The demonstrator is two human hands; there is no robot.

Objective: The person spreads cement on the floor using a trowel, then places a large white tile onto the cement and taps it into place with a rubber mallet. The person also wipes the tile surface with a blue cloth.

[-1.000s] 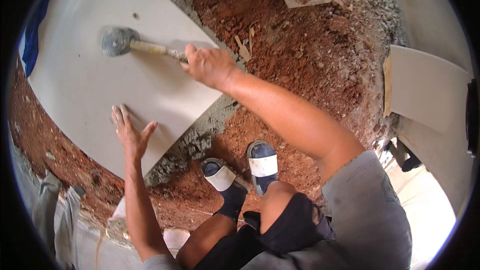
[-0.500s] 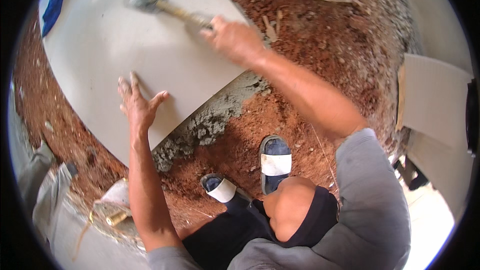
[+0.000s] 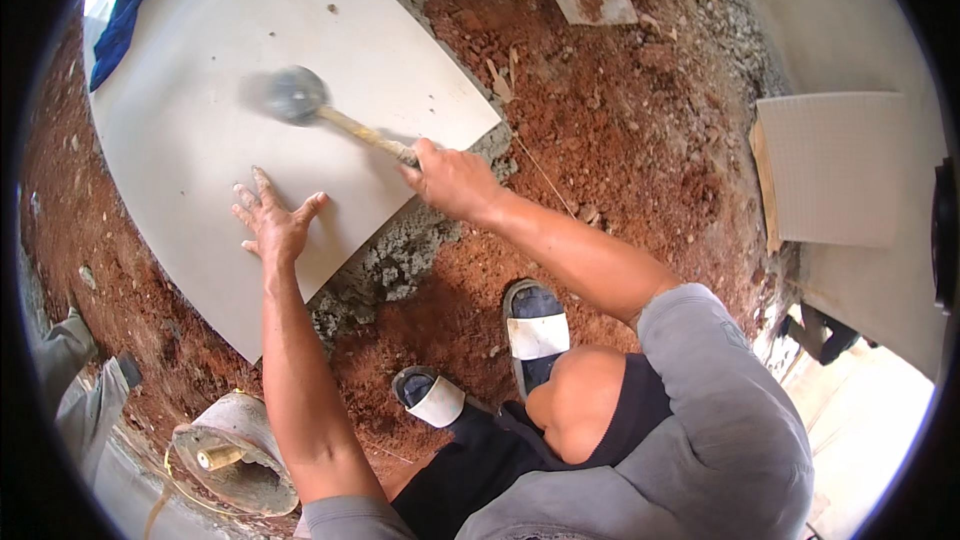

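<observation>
The right hand (image 3: 452, 178) is gripping a mallet (image 3: 296, 96), tapping the tile (image 3: 200, 60) level while the open left hand (image 3: 272, 225) is pressing it; next taps likely need gentleness.

Mallet (image 3: 300, 98): dark round head, wooden handle, blurred, head over tile, handle gripped at end.
Tile (image 3: 200, 120): large, pale, square, flat on grey mortar.
</observation>
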